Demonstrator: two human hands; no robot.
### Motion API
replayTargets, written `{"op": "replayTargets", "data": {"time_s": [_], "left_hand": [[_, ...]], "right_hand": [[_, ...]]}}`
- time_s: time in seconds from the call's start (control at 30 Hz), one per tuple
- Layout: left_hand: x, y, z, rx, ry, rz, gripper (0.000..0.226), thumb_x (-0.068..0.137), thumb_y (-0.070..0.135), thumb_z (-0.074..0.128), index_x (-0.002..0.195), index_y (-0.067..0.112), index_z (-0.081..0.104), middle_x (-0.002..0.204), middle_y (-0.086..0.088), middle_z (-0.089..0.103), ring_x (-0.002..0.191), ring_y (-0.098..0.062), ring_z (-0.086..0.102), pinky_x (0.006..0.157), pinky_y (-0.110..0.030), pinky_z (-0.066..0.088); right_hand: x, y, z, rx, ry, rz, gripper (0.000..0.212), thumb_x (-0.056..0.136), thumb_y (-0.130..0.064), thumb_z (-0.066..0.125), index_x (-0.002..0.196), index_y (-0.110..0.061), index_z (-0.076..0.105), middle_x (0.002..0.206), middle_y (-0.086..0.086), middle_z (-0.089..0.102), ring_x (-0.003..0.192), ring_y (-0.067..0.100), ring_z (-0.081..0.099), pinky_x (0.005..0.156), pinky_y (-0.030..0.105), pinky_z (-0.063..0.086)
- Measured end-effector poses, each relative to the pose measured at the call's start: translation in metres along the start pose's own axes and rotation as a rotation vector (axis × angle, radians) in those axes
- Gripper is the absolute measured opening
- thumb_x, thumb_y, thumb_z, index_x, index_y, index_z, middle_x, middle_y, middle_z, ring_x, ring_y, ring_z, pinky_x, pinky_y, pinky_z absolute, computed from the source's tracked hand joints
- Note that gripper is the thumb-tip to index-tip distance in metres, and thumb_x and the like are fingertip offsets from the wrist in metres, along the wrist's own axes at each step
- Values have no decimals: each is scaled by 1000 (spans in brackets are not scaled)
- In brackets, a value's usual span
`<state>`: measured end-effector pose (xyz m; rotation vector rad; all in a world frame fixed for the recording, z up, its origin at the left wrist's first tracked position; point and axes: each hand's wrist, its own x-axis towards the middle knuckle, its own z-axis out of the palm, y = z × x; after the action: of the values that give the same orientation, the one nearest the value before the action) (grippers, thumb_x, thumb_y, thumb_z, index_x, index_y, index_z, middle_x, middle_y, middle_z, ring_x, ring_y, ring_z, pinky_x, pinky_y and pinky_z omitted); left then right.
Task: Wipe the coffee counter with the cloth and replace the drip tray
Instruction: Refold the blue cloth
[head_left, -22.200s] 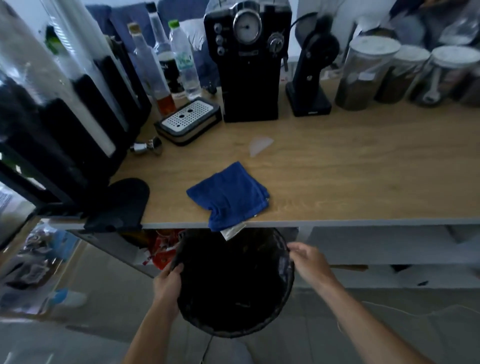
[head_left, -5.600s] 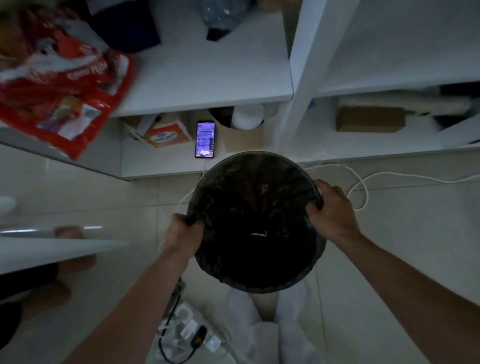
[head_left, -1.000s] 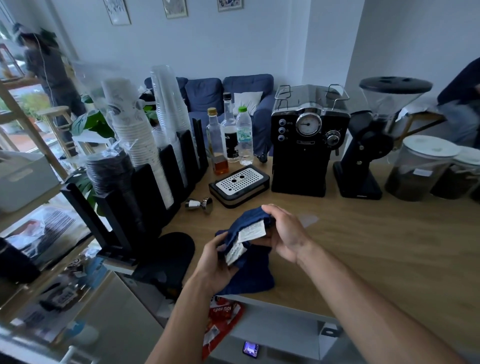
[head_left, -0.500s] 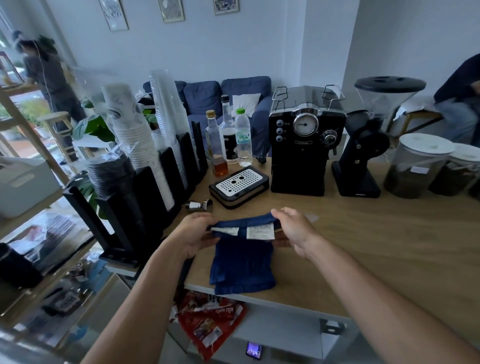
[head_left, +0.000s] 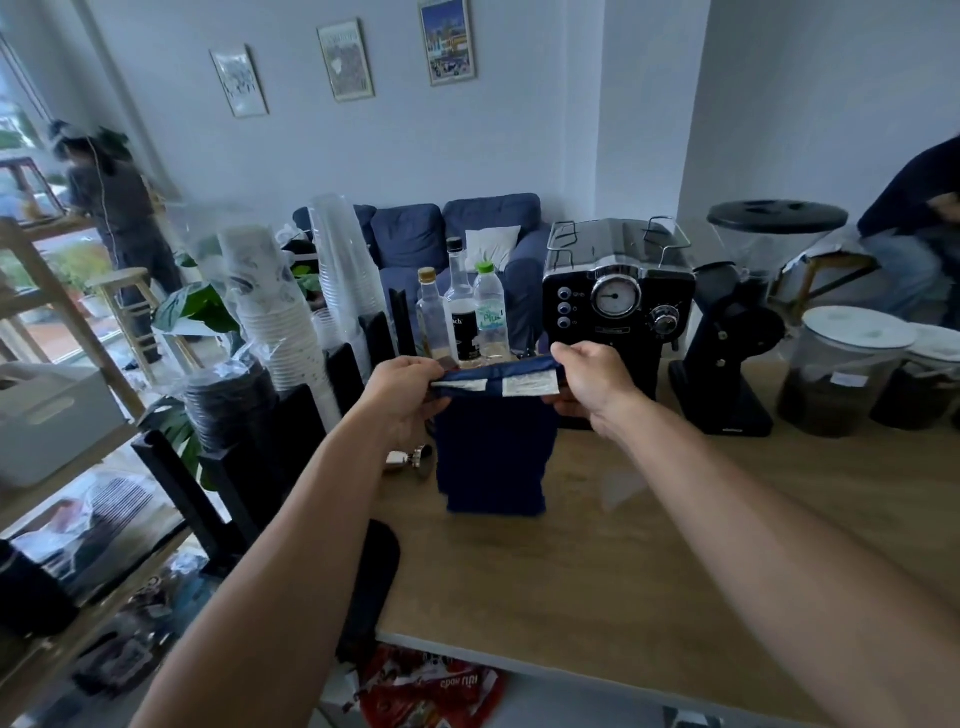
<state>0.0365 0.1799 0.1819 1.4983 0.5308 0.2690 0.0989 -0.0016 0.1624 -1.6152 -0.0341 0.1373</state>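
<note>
One cloth (head_left: 493, 452), left hand (head_left: 405, 400), right hand (head_left: 587, 384), three bottles (head_left: 462, 317)

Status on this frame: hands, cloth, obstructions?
Left hand and right hand pinch top edge of cloth, hanging above counter. Drip tray not in view. Tamper beside cloth.

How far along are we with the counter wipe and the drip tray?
Done: nothing shows as finished. In hand: the left hand and right hand pinch the blue cloth by its top edge, hanging spread over the counter, not wiping. Left: the wipe, then the drip tray, which is not in view.
</note>
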Motion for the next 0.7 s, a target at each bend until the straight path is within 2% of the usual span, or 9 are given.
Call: {"op": "replayTargets", "data": {"time_s": [0.13,0.3,0.4,0.47,0.57,0.7], "left_hand": [[-9,-2,-1,-4,-21,14,14,92,7,57,78,10,59,77,-8,59,61,-14,57,43,-18,52],[-35,-26,-10,-92,-35,-123,15,91,8,54,87,5,68,78,-10,65,48,-13,61,41,-19,51],[-54,-51,-24,-59,-171,-185,26,93,2,44,97,8,70,88,-11,68,52,-11,65,45,-18,53],[-66,-71,-35,-7,-299,-211,35,93,-5,40,108,12,66,94,-11,71,63,-11,70,49,-18,54],[-82,-98,-47,42,-431,-214,37,93,-9,45,114,17,61,98,-5,74,76,-15,71,56,-20,55],[-99,-122,-46,185,-398,-90,29,89,-3,58,112,15,59,92,1,76,76,-12,71,58,-19,53]], "right_hand": [[-9,0,-5,-12,6,-14,22,94,-27,52,75,-15,51,69,7,61,45,17,58,43,24,44],[-40,27,-17,-45,-7,41,19,93,-26,55,80,-13,54,71,8,59,51,17,56,43,26,45],[-63,47,-29,-70,-36,102,9,93,-20,55,89,-12,55,75,6,58,46,12,57,43,25,45],[-76,60,-35,-67,-64,139,4,92,-16,54,91,-15,58,80,5,59,53,13,57,44,25,46],[-92,73,-47,9,-178,212,18,93,-11,47,88,-14,64,81,7,63,63,16,60,50,25,47],[-109,86,-65,67,-388,292,32,87,4,37,101,-9,62,92,11,66,78,18,61,63,28,49]]}}
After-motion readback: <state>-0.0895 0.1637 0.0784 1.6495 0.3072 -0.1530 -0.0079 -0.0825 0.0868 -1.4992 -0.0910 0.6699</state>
